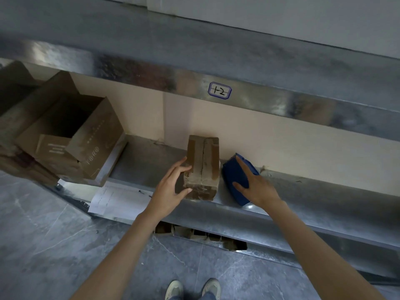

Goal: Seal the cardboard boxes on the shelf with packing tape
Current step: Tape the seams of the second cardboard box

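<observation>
Fingers (184, 169) of left hand (171, 189) gripping taped box (202, 165), right hand (257, 188) splayed on blue dispenser (234, 176)

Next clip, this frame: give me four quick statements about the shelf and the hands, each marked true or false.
1. The left hand grips the small taped box. True.
2. The tape dispenser under the right hand is red. False: it is blue.
3. The large box at the left is sealed. False: its top flaps stand open.
4. The shelf label reads 1-2. True.
</observation>
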### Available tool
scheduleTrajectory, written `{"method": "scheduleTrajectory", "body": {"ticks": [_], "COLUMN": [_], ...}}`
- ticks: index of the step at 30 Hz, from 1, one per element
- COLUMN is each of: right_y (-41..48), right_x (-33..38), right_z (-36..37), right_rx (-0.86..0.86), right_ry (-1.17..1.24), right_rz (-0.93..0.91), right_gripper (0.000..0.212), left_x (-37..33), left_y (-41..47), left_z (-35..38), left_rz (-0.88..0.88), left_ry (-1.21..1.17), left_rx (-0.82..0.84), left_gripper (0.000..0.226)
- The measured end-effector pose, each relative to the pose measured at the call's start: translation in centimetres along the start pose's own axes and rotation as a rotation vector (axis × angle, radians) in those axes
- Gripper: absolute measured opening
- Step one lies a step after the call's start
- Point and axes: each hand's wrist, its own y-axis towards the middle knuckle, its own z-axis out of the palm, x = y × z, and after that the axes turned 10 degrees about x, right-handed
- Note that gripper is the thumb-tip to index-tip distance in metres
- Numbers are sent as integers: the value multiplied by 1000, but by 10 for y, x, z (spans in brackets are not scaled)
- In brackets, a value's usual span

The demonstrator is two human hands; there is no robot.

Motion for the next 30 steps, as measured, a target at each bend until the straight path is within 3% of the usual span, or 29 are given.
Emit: {"method": "scheduleTrajectory", "body": {"ticks": [5, 9, 12, 18, 26, 30], "right_y": [-21, -28, -23, -11, -5, -5], "right_x": [4, 23, 42, 59, 56, 57], "right_z": [-19, -21, -10, 11, 20, 18], "right_rx": [-179, -283, -269, -296, -366, -327], "right_ry": [-81, -27, 11, 71, 131, 149], "right_rz": [-21, -337, -486, -491, -539, -525], "right_gripper": [72, 63, 68, 78, 65, 66], "left_x": [-2, -2, -3, 0, 2, 1], "left_y": [2, 4, 5, -2, -2, -1], "left_z": [-4, -10, -11, -10, -9, -9], "left_rz": [15, 29, 51, 97, 106, 97], "left_ry": [49, 65, 85, 112, 141, 126], "left_rx": [10, 57, 65, 30, 11, -10], "left_gripper": [62, 61, 63, 62, 53, 61]}}
